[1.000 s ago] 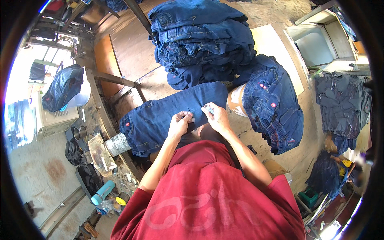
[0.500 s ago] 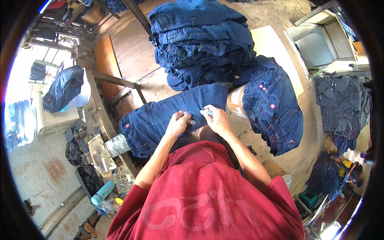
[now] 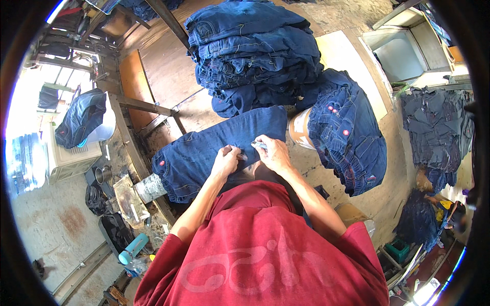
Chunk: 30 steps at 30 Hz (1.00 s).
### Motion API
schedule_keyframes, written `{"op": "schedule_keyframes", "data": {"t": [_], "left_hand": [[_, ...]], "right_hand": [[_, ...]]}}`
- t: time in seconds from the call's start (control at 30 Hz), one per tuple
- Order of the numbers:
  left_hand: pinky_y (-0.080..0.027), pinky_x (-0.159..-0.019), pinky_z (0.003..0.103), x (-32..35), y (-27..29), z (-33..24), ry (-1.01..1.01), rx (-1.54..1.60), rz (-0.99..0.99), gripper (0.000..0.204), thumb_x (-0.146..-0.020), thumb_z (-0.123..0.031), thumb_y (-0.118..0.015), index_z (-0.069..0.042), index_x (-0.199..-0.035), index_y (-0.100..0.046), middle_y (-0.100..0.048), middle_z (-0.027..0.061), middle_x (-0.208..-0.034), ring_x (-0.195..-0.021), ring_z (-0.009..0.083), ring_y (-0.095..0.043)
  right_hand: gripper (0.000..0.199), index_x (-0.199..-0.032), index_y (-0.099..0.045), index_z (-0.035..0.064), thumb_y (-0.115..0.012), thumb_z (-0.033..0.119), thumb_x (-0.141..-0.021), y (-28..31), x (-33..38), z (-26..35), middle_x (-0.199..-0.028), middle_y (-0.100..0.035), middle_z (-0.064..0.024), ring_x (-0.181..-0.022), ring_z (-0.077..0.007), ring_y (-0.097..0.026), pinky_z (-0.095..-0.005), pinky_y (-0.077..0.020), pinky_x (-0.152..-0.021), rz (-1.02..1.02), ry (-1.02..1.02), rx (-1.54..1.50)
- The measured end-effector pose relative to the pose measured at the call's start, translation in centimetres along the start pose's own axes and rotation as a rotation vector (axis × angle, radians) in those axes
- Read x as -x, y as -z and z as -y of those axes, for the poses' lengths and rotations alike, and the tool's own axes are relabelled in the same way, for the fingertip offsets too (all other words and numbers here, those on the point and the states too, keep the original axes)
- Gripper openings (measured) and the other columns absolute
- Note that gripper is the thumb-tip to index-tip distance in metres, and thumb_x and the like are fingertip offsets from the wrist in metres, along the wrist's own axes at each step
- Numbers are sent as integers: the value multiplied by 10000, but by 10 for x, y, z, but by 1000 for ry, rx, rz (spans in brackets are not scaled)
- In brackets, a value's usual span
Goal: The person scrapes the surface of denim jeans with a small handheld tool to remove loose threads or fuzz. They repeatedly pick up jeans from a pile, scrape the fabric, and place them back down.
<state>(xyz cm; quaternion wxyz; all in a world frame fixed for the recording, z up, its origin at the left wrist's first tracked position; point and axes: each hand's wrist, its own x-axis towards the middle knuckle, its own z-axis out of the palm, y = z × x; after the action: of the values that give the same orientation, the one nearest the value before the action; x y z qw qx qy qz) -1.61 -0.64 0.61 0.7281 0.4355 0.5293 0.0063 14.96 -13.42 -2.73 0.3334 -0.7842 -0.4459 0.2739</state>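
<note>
Right hand [image 3: 276, 154] has thumb and fingertips pressed together, pinching a small pale object [image 3: 259, 145] just above the denim garment [image 3: 209, 145]; the fingers cover much of it, so its kind is hard to make out. Left hand [image 3: 225, 160], near it on the left, has its fingers curled in toward the thumb, close against the cloth; a greyish bit [image 3: 243, 157] shows by the fingertips, but whether they pinch it or the fabric, I cannot tell. The garment lies around a post [image 3: 150, 187] whose pale end juts out at left, the rest hidden inside. At right, a denim heap [image 3: 349, 135] hides most of a pale-and-brown cylinder [image 3: 299, 128]. Farther off, a tall denim stack [image 3: 255, 48] is cut off at the top.
</note>
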Motion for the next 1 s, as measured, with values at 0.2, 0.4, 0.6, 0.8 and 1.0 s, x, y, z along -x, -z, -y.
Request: {"op": "schedule_keyframes", "data": {"t": [0.2, 0.4, 0.6, 0.8, 1.0], "left_hand": [[-327, -432, 274, 12, 16, -5, 104, 197, 131, 327, -1022, -84, -542, 6, -1333, -589, -770, 137, -950, -460, 64, -390], [-359, -479, 203, 14, 34, -19, 21, -45, 385, 1035, -897, 56, -562, -87, -1785, -51, -790, 158, -1253, -558, 37, -409], [-369, -488, 195, 7, 43, -10, 48, 55, 457, 1038, -909, 70, -555, -130, -1792, -48, -762, 165, -1324, -600, 32, -445], [-375, -496, 196, 6, 47, -4, 24, 88, 501, 1039, -914, 94, -535, -161, -1796, -50, -764, 163, -1310, -603, 37, -448], [-464, -548, 230, 9, 46, -10, -17, -25, 391, 883, -937, 32, -599, -109, -1747, -276, -768, 194, -1334, -613, 81, -537]], "right_hand": [[190, -1099, -705, 103, -702, 286, -1049, 14, -1, 21, -919, -800, -170, -868, -400, -781, -519, -601, -750, -14, -134, -151], [253, -977, -672, 96, -644, 316, -1100, 43, -1, 54, -878, -794, -156, -792, -392, -781, -529, -599, -677, 20, 135, 29], [212, -978, -724, 119, -685, 317, -1044, 42, -11, 60, -865, -772, -149, -804, -373, -772, -514, -598, -684, -86, 166, 312], [191, -977, -758, 135, -698, 306, -1036, 38, -13, 58, -891, -782, -141, -807, -375, -771, -501, -599, -683, -51, 145, 319], [209, -1044, -798, 151, -686, 327, -1048, 38, -23, 40, -914, -796, -143, -813, -374, -779, -504, -603, -693, -35, 64, 375]]}}
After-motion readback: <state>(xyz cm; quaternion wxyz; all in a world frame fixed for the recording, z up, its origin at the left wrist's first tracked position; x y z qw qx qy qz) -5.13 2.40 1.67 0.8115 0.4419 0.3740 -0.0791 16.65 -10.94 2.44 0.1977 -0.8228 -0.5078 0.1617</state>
